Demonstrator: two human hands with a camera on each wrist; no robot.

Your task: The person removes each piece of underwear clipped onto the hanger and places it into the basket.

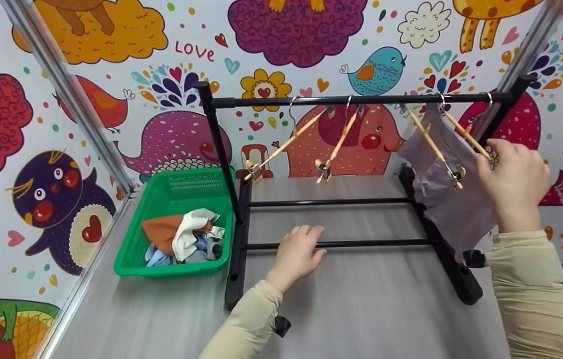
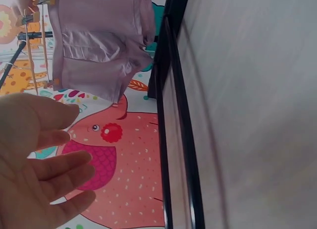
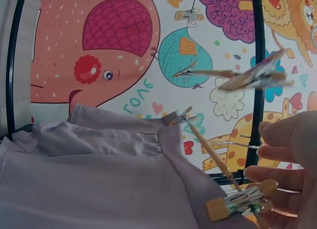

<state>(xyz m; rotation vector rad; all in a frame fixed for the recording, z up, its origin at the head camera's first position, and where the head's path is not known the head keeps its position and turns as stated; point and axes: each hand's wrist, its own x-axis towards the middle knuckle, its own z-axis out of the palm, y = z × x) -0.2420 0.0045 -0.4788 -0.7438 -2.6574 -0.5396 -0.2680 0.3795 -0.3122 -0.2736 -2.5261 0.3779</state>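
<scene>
My right hand [image 1: 515, 174] is at the near end of the rightmost wooden clip hanger [image 1: 467, 133], its fingers loosely extended beside the clip [image 3: 237, 204]. From that hanger hang lilac shorts [image 1: 453, 184], their waistband along the bar and a second clip [image 3: 183, 116] at the far corner. My left hand [image 1: 296, 254] hovers over the rack's lower bars, holding nothing. In the left wrist view its fingers [image 2: 64, 169] are spread and relaxed, and the shorts [image 2: 99, 45] hang beyond them.
The black rack's top rail [image 1: 306, 101] carries more clip hangers without clothes, including a wooden hanger [image 1: 344, 137] near its middle. A green basket [image 1: 129, 249] of crumpled clothes [image 1: 164, 232] stands left of the rack. Patterned walls [image 1: 182, 89] enclose the table [image 1: 361, 304].
</scene>
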